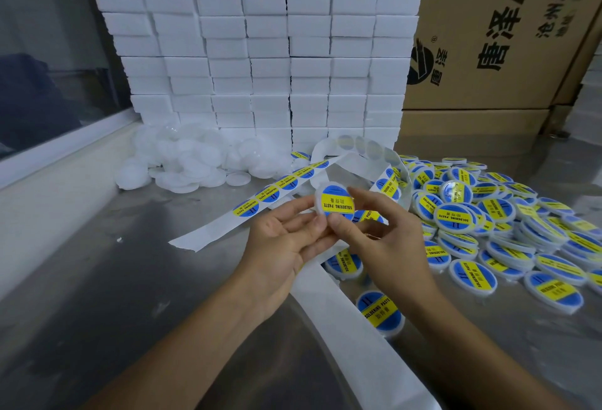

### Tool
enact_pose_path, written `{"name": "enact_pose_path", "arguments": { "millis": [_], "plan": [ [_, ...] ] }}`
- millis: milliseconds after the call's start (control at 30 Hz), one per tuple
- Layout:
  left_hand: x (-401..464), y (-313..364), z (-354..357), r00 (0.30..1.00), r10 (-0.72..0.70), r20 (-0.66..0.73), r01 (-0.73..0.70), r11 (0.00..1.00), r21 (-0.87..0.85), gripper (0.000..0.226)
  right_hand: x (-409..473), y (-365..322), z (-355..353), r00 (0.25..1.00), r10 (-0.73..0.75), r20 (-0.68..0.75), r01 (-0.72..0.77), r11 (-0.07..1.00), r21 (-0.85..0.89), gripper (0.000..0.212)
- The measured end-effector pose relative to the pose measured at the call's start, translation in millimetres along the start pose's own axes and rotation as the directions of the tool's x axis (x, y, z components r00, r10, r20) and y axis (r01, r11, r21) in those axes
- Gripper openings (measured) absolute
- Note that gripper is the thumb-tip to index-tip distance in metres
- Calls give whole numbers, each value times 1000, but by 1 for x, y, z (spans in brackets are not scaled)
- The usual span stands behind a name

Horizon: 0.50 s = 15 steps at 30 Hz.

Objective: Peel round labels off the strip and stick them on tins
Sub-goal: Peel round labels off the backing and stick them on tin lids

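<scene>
Pinching white round tin (pixel 333 202) between your left hand (pixel 286 240) and right hand (pixel 384 240) fingertips, blue-yellow "SOLDERING PASTE" label (pixel 337 202) facing you, tilted

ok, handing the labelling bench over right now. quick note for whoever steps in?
Left hand: holds the tin at its edge.
Right hand: fingers on the same tin, its round label already on.
Label strip: loops across the table, several labels left on it.
Done: labelled tins piled at right.
Left: unlabelled white tins heaped by the white boxes.
</scene>
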<state>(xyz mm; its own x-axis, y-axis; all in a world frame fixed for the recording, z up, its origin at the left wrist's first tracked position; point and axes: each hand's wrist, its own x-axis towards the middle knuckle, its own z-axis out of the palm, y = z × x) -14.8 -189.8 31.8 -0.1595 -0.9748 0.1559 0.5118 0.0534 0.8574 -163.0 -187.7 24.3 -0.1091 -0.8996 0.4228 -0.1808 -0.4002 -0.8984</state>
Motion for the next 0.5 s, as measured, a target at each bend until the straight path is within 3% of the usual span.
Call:
{"name": "enact_pose_path", "arguments": {
  "millis": [133, 267, 333, 433, 500],
  "plan": [
    [-1, 0, -1, 999, -23, 34, 21, 999, 30, 29, 3, 0, -2, 996, 73, 46, -78, 987, 139, 52],
    [-2, 1, -1, 997, -48, 68, 43, 996, 73, 39, 8, 0, -8, 997, 73, 10, -73, 970, 230, 14],
    [-3, 0, 1, 996, -54, 75, 48, 996, 80, 39, 8, 2, -9, 999, 48, -6, -46, 973, 226, 5],
    [-3, -2, 3, 999, -36, 25, 34, 996, 85, 30, 7, 3, -6, 1000, 21, -12, -18, 983, 184, 7],
    [-3, -2, 1, 1000, -13, -1, 14, 996, 91, 25, 5, 3, -3, 1000, 14, 27, -17, 989, 150, 26]
  ]
}}
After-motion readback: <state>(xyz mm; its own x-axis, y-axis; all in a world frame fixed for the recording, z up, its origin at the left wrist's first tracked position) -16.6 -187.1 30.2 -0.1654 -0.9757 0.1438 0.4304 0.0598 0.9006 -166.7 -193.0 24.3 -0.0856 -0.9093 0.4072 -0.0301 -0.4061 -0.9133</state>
